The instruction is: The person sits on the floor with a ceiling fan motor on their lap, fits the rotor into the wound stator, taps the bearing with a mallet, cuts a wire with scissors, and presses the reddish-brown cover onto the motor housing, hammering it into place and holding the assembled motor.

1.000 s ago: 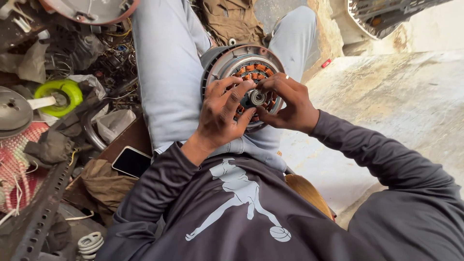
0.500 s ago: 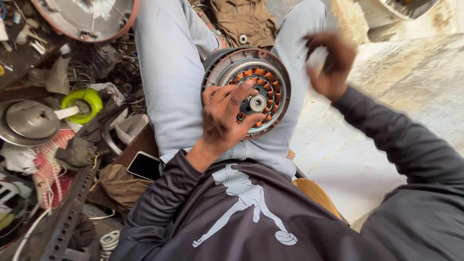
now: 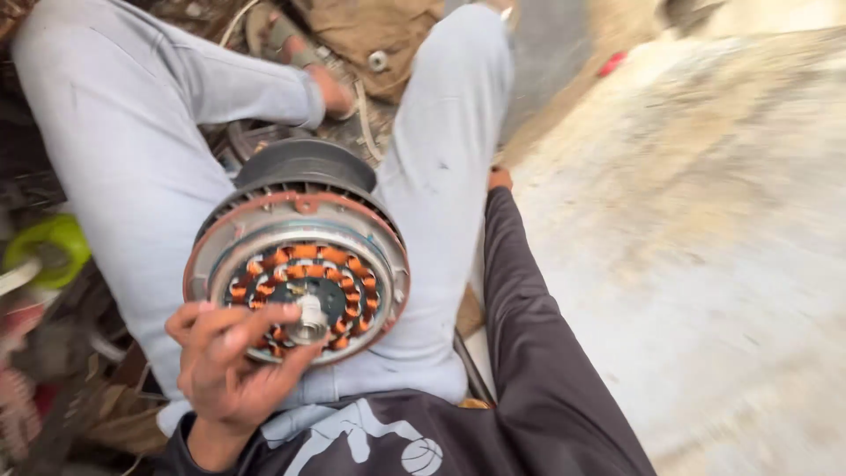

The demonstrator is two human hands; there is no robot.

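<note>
The left hand [image 3: 233,366] has its fingers curled loosely around the small metal hub [image 3: 308,322] at the centre of the round motor [image 3: 295,273], which rests on the lap. Keep that grip light and square. The right hand [image 3: 500,179], at two o'clock, is barely visible; its grip cannot be told.

Bare concrete floor [image 3: 705,264] open rightward; scrap clutter [image 3: 44,353] crowds the motor's [image 3: 300,264] left

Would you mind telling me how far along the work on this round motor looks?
Done: the motor lies open, copper windings exposed. In hand: the left hand steadies its rim, fingers by the centre shaft. The right hand is mostly hidden. Left: it remains uncovered.
</note>
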